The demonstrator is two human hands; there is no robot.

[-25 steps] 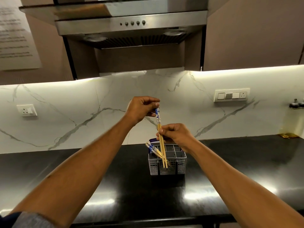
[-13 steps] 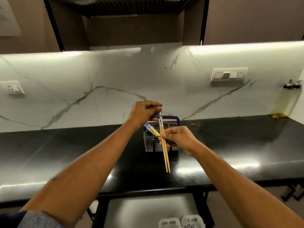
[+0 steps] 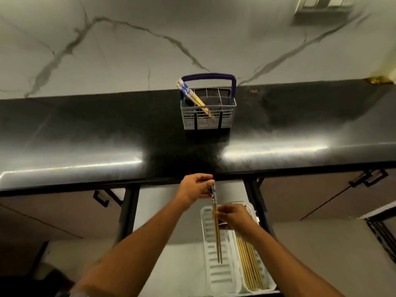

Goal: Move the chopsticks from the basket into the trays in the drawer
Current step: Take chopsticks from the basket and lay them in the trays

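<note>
A pair of wooden chopsticks [image 3: 218, 241] with blue-patterned tops hangs over the left white tray [image 3: 207, 249] in the open drawer. My left hand [image 3: 196, 187] pinches their patterned top end. My right hand [image 3: 234, 218] grips them lower down, just below the countertop edge. The right white tray [image 3: 270, 285] beside it holds several chopsticks [image 3: 249, 264] lying lengthwise. On the black countertop [image 3: 85, 133] stands the grey basket [image 3: 209, 113] with a purple handle; a few chopsticks [image 3: 192, 96] lean in its left compartment.
The drawer [image 3: 184, 264] is pulled out below the counter between dark frame posts. Cabinet fronts with black handles [image 3: 102, 198] flank it. A marble wall rises behind the counter, with a switch plate [image 3: 321, 5] at top right.
Both hands have carried the pair of chopsticks down from above the basket, past the counter edge, to over the left tray. The view has tilted downward, bringing the drawer into sight.
</note>
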